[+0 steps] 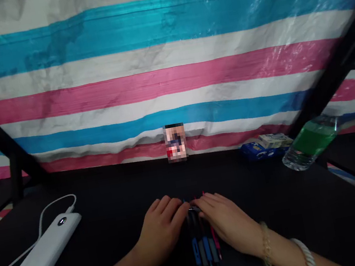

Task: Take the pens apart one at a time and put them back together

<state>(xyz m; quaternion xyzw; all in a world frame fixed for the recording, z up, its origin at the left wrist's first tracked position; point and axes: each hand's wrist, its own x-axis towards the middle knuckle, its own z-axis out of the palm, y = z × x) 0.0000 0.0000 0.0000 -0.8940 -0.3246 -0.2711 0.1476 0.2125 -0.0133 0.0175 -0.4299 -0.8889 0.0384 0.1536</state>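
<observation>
- While I watched through the head camera, a white power bank [37, 263] lay at the far left of the black table [113, 195], with a white cable [50, 209] looping out of its far end.
- Moving right, my left hand [161, 227] rested palm down on the table, fingers loosely curled against the left side of a bundle of pens [204, 243]; I could not tell whether it truly gripped them.
- At the centre, the pens lay side by side, touching, tips pointing toward me; I counted about 4, with blue, grey and red grips, their far ends hidden under the fingers.
- Behind them, at the table's back edge, stood a small blurred card [175, 142] against the striped blue, pink and white sheet [169, 84].
- My right hand [226, 223] pressed against the right side of the pens, fingers flat and meeting the left hand's fingertips over the bundle; a bracelet [266, 243] sat on that wrist.
- Farther right, well apart from the hands, a blue and white box [264, 145] lay near the back.
- Just beside it, a clear bottle with a green label [309, 141] lay on its side.
</observation>
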